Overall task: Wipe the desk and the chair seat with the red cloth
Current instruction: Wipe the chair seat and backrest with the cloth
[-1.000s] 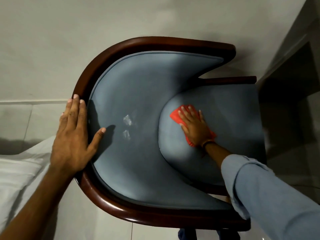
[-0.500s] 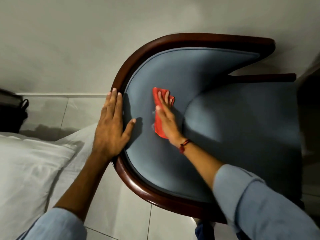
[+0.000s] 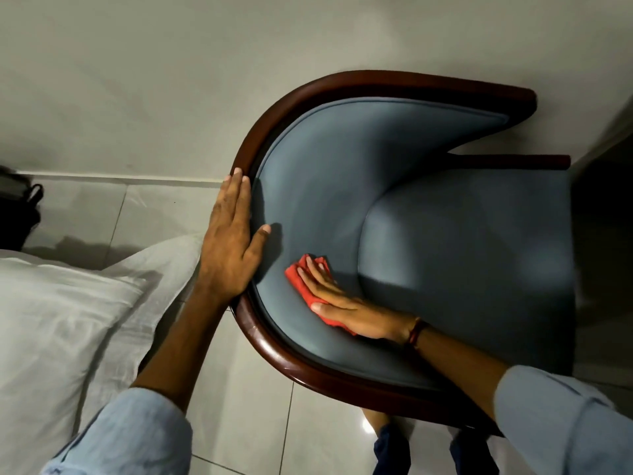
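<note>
I look down on a chair with blue-grey padding and a curved dark wooden rim (image 3: 308, 370). Its seat cushion (image 3: 472, 255) lies to the right, and the padded inner backrest (image 3: 329, 173) curves around it. My right hand (image 3: 346, 303) lies flat on the red cloth (image 3: 299, 277), pressing it against the lower left of the inner backrest, beside the seat's edge. Only part of the cloth shows past my fingers. My left hand (image 3: 231, 241) rests on the rim at the left, fingers together along the wood, thumb on the padding. No desk shows.
A white pillow and sheet (image 3: 58, 323) lie at the lower left, close to the chair. A black bag (image 3: 20, 214) sits at the far left by the wall. Pale floor tiles (image 3: 239, 413) run under the chair. My feet stand below the rim.
My right hand slid the red cloth from the seat cushion up onto the inner backrest, then down toward the lower left of it. My left hand kept its place on the rim.
</note>
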